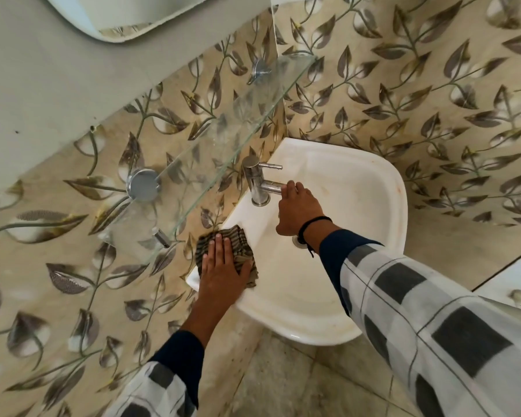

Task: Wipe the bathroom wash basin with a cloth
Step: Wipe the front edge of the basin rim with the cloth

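Note:
A white corner wash basin point(358, 206) is fixed where two leaf-patterned tiled walls meet. A brown striped cloth point(242, 246) lies on the basin's left rim. My left hand point(223, 269) presses flat on the cloth, fingers together. A chrome tap point(257, 182) stands at the back rim with its spout pointing right. My right hand point(297, 207) hangs over the bowl, its fingertips at the end of the spout. The drain point(297, 240) is partly hidden under my right wrist.
A glass shelf point(223, 136) on chrome brackets juts out above the tap and the basin's left side. A mirror edge point(127, 22) shows at top left. Tiled floor point(298, 380) lies below the basin.

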`<action>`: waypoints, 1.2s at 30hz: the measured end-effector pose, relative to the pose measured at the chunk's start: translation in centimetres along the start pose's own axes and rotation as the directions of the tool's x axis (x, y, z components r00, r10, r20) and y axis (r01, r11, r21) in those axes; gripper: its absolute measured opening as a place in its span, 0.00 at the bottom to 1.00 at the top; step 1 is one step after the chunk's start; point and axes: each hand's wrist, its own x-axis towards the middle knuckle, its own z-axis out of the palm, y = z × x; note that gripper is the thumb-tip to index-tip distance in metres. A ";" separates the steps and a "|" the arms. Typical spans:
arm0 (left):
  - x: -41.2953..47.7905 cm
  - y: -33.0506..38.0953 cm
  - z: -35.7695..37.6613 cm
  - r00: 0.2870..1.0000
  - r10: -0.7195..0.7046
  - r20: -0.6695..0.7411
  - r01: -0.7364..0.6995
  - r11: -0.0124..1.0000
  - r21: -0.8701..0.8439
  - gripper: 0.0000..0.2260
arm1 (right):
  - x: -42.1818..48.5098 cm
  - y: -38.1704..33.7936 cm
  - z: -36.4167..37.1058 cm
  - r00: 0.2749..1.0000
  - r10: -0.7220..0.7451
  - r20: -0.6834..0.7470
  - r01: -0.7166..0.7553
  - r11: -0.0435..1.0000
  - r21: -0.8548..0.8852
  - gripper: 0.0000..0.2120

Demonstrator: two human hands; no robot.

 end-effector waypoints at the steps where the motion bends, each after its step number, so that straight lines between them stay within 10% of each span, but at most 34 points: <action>1: -0.4 -0.1 0.1 1.000 0.001 0.001 -0.001 1.000 -0.007 0.36 | 0.0 -0.1 0.0 1.000 0.000 0.004 0.000 1.000 -0.002 0.34; 19: -5.5 0.0 -3.5 0.970 -0.108 0.218 0.087 0.991 0.102 0.22 | 0.1 -0.2 -0.4 1.000 0.014 0.019 -0.014 1.000 -0.023 0.33; 36: -5.3 1.0 -4.2 0.954 -0.162 0.251 0.133 0.983 0.130 0.32 | 0.1 -0.6 -0.4 0.999 0.030 0.011 -0.030 0.999 -0.021 0.33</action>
